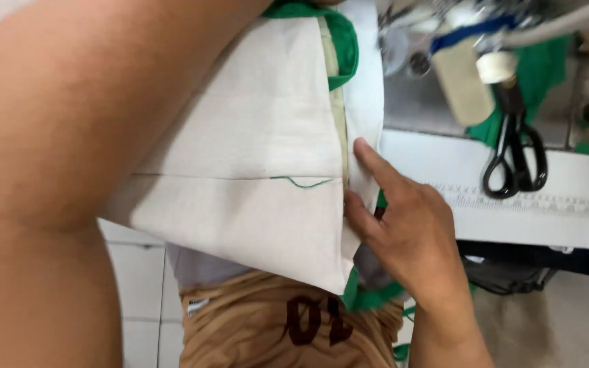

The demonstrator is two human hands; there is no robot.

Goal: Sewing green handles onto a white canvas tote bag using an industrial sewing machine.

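Closest to the lens, the person's bare left arm (69, 136) fills the left side of the view, its hand out of sight past the top edge, so its grip cannot be told. Below, tan shorts (267, 327) with dark figures and a pale tiled floor (138, 300) show. The right hand (403, 232) lies open and flat, forefinger and thumb spread against the right edge of a cream-white fabric panel (253, 136), which hangs folded over the lap, stitched across by a thin green thread and backed by green cloth (342, 41) at top and bottom. Beyond stands a white sewing table (567, 218) with a printed ruler along its edge; black scissors (516, 157) rest on it beside the blurred sewing machine (458, 61).
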